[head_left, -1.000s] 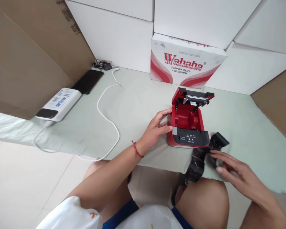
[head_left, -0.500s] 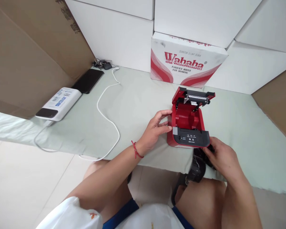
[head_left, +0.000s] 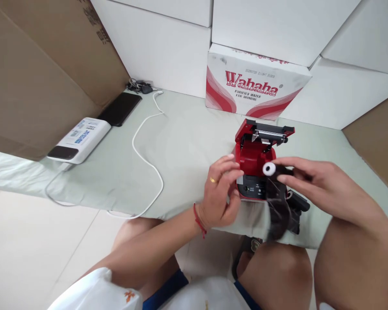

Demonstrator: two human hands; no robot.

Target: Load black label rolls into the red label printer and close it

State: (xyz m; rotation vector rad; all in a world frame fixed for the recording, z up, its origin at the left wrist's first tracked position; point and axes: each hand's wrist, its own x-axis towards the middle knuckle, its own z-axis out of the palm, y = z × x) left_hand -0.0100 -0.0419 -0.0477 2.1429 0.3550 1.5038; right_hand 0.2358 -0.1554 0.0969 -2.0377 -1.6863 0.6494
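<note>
The large brown cardboard panel [head_left: 35, 73] leans over the far left of the scene. A wall of plain white cartons [head_left: 278, 26] closes the far side. Before you lies the pale green cloth-covered table [head_left: 187, 142], its near edge above your knees. A white carton printed with red waves and the word "Wahaha" [head_left: 255, 84] stands at the far edge of the table, right of centre.

Just near of that carton sits the small red plastic printer [head_left: 250, 157], with its hinged lid [head_left: 268, 131] raised toward the far side and its red bay exposed. Your right hand [head_left: 323, 189] reaches in from the right and pinches the black ribbon roll [head_left: 269, 168] between thumb and fingertips. The roll hangs just over the printer's near right corner, white core end facing you. A loose tail of dark film [head_left: 278, 211] trails down from it past the table edge.

Your left hand [head_left: 218, 200] hovers at the printer's near left side, fingers half curled and holding nothing. Whether they touch the casing cannot be told.

Well to the left lies a flat white rectangular device with blue print [head_left: 80, 140]. A black slab phone [head_left: 120, 108] lies just beyond it. A thin white cable [head_left: 147, 159] curves across the cloth, and a small dark bunch of keys [head_left: 139, 87] rests at its far end.
</note>
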